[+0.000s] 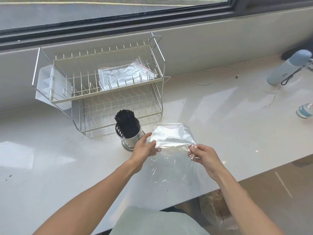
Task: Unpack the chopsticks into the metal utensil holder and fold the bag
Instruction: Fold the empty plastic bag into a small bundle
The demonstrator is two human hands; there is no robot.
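Observation:
A bundle of black chopsticks (126,123) stands upright in the perforated metal utensil holder (131,141) on the white counter, in front of the dish rack. A clear plastic bag (172,155) lies held over the counter just right of the holder, its far half folded toward me along a crease. My left hand (146,147) pinches the bag's left edge at the crease, close to the holder. My right hand (202,156) pinches the right edge, with crumpled film between thumb and fingers.
A two-tier wire dish rack (101,85) stands behind the holder, with other clear bags (127,75) on its upper tier and a white drip tray (49,87) at its left. A pale blue bottle (288,68), a white cable (215,75) and a small cup (304,111) sit at the right. The counter edge runs near my body.

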